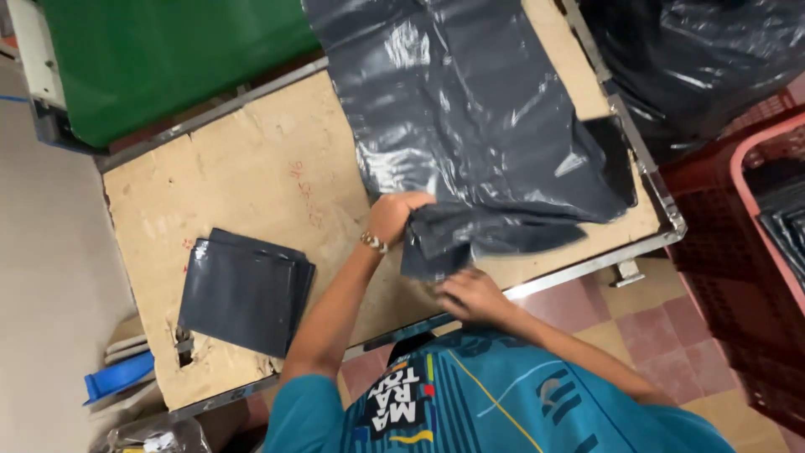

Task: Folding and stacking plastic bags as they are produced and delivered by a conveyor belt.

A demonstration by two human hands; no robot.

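— Where was the grey plastic sheet [470, 109]?

— It lay spread over the far right part of the worn wooden table [251, 184], glossy and creased, running from the far edge down towards the near rim. Its near end was bunched into a folded wad, just at the near edge of the table.

— And the hands?

— The left hand [392, 216], with a bracelet [373, 242] at the wrist, was closed on the left side of that folded end, fingers curled round the plastic. The right hand [471, 295] sat just below the wad at the table's near rim, fingers bent and touching its underside; how firmly it gripped I couldn't tell.

— Anything else on the table?

— A stack of flat dark folded bags [243, 289] lay on the near left part, well apart from the hands.

— Around it?

— A green surface [168, 59] stood beyond the far left corner, a blue piece [117, 376] jutted out at the near left, and a red crate [738, 252] stood on the tiled floor [646, 323] to the right, with more dark plastic [704, 59] heaped beyond it.
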